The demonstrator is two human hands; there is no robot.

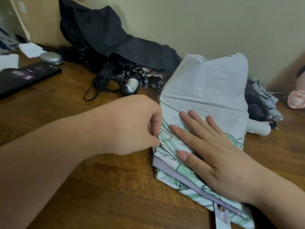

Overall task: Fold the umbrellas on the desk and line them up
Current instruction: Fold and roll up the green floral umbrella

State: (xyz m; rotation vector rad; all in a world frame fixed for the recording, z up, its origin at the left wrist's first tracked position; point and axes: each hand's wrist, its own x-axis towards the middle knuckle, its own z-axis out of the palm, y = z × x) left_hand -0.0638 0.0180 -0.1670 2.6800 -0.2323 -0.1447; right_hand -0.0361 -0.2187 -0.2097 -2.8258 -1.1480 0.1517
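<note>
Wood runs across the whole desk [102,187], and its widest bare stretch is at the front left, under the left forearm. At the far left lie one flat black box [28,76], two pieces of white paper [31,49] and one silver oval case [51,58]. Behind them a black umbrella [105,33] slumps unfolded against the wall, its silver-trimmed handle [130,87] and loop lying toward the front.

The left hand [132,124] comes next, fingers curled in, pinching the left edge of the pale umbrella [209,85]. That umbrella, white with green line drawings, lies flat in the middle of the desk, its far edge rising against the wall. One lilac strap [220,208] with a snap runs along its near edge. The right hand [212,156] lies flat on the canopy, all fingers straight and spread, pressing the folds down.

To the right a striped bundle [267,104] with one white handle [259,128] is wedged just beside the pale canopy; whether it is one umbrella or two I cannot tell. One pink object [296,100] sits at the right edge, leaving little free wood there.
</note>
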